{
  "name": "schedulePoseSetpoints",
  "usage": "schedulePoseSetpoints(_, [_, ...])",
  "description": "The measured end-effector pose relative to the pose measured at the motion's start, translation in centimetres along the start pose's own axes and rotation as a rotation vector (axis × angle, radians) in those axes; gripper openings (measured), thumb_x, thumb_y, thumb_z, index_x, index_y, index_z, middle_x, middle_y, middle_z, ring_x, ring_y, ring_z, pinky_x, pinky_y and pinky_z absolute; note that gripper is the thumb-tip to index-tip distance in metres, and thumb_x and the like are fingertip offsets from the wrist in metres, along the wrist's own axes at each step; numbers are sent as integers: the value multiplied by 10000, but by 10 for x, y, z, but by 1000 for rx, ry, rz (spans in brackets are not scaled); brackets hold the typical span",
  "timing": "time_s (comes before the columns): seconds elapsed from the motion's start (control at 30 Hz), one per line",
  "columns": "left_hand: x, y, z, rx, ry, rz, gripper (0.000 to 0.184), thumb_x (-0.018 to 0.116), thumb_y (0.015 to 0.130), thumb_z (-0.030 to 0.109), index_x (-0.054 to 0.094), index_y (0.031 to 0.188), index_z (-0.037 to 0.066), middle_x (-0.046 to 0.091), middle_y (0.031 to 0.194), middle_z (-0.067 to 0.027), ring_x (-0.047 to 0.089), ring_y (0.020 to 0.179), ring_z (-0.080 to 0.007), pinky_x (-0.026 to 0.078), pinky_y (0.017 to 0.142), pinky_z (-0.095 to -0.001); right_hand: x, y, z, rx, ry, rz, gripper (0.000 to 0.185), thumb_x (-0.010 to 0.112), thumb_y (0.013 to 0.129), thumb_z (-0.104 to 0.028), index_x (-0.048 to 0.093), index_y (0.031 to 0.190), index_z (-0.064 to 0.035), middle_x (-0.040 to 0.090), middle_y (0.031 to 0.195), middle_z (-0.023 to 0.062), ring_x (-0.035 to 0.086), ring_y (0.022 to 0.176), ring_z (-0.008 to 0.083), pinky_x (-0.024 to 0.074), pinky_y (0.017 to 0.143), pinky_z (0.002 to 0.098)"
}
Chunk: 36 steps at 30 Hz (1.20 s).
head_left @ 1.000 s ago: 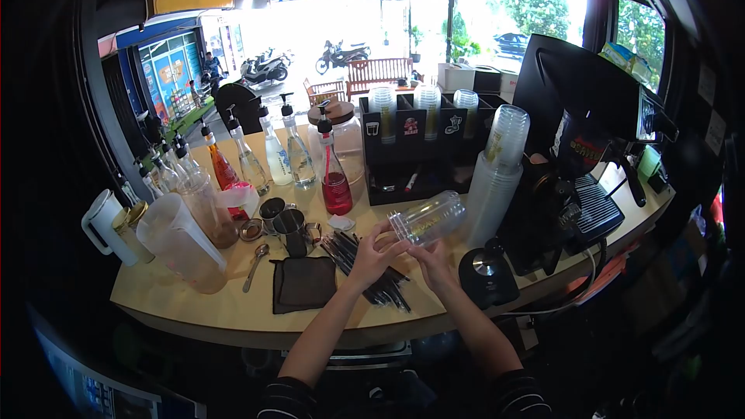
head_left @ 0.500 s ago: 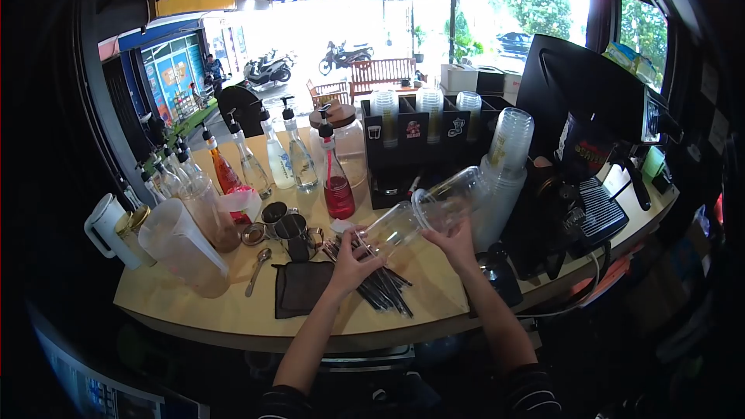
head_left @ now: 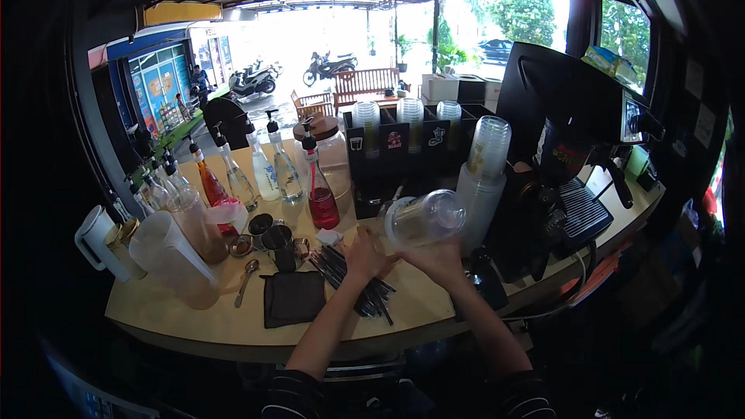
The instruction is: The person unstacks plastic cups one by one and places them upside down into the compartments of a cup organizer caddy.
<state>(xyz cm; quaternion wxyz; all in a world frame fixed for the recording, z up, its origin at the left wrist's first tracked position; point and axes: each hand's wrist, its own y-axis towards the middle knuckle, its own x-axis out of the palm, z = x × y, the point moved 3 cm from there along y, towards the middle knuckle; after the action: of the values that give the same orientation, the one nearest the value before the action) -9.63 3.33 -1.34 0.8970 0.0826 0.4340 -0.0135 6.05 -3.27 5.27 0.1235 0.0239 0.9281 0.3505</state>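
Observation:
Tilted on its side above the counter, a clear plastic cup rests in my right hand, whose fingers wrap around it from below. My left hand is closed at the left, around a second clear cup that is hard to see against the background. The two cups meet mouth to mouth or overlap; which one, I cannot tell. Beneath my left hand lies a bunch of black straws. A folded dark cloth is left of the straws, with metal cups behind it.
Pump bottles, one with red syrup, line the back left. A plastic pitcher and a spoon are at the left. Behind my hands stands a black cup holder; a tall cup stack and coffee machine are at right.
My hands have come closer together, and the two cups with them. The right-hand cup has turned more level. The whole view has shifted slightly.

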Motion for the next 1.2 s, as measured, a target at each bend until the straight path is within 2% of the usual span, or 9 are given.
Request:
schedulePoseSetpoints(0.2, [28,38,-39,211,264,54,880,739,618,485,363,1258,14,397,1319,-163,361,1254,-292,135,1029,-587,-5,-7,-19,-126,-296,37,828,801,590,-174,330,1253,-21,408,1189,146,419,1135,305,355,949,395])
schedulePoseSetpoints(0.3, [-28,3,-16,316,-193,376,796,680,718,470,327,1290,44,385,1321,-159,353,1257,-280,198,1039,-539,-8,-7,-40,-219,-490,144,820,776,579,-119,332,1264,-39,385,1235,160,400,1147,334,335,964,414])
schedulePoseSetpoints(0.4, [-70,-56,19,233,-1486,-35,652,558,841,485,337,1280,56,429,1244,-128,453,1158,-221,437,898,-389,-1,-6,-40,-268,-680,151,807,726,577,-45,334,1283,-63,345,1293,172,388,1149,362,317,976,436])
schedulePoseSetpoints(0.53, [-84,-76,18,363,-949,158,615,695,786,290,360,1240,46,459,1186,-136,532,1047,-166,502,819,-289,30,-10,-48,-363,-645,9,829,655,588,47,308,1330,-84,299,1340,189,359,1180,393,351,958,448])
schedulePoseSetpoints(0.63, [-98,-80,1,287,-1000,126,609,726,755,154,376,1236,24,531,1095,-97,526,1043,-161,470,850,-272,45,-13,-68,-323,-379,-53,826,653,650,63,252,1361,-63,273,1372,182,393,1198,350,387,953,431])
schedulePoseSetpoints(0.7, [-104,-83,-12,349,-1053,138,633,736,728,86,369,1241,35,504,1137,-98,520,1059,-171,464,879,-289,44,-15,-54,1,384,-74,755,613,760,40,190,1379,-43,238,1406,158,455,1166,264,402,944,391])
schedulePoseSetpoints(0.73, [-109,-87,-12,422,-1074,126,659,743,712,66,361,1248,41,484,1161,-99,516,1072,-180,461,895,-299,46,-13,-50,71,602,3,515,532,872,-36,307,1334,-7,405,1321,148,537,1062,187,429,902,328])
schedulePoseSetpoints(0.87, [-113,-93,-23,501,-1057,42,742,732,686,-16,308,1288,80,410,1229,-102,498,1124,-206,457,922,-326,46,-6,-46,279,540,-264,256,445,946,-163,571,1074,20,652,937,115,614,903,164,453,862,278])
schedulePoseSetpoints(1.2, [-102,-91,-30,565,-727,99,671,694,685,-46,345,1232,123,378,1285,-110,449,1182,-244,433,949,-359,41,-10,-35,230,419,-155,259,450,943,-158,578,1028,51,656,893,112,637,830,168,496,775,280])
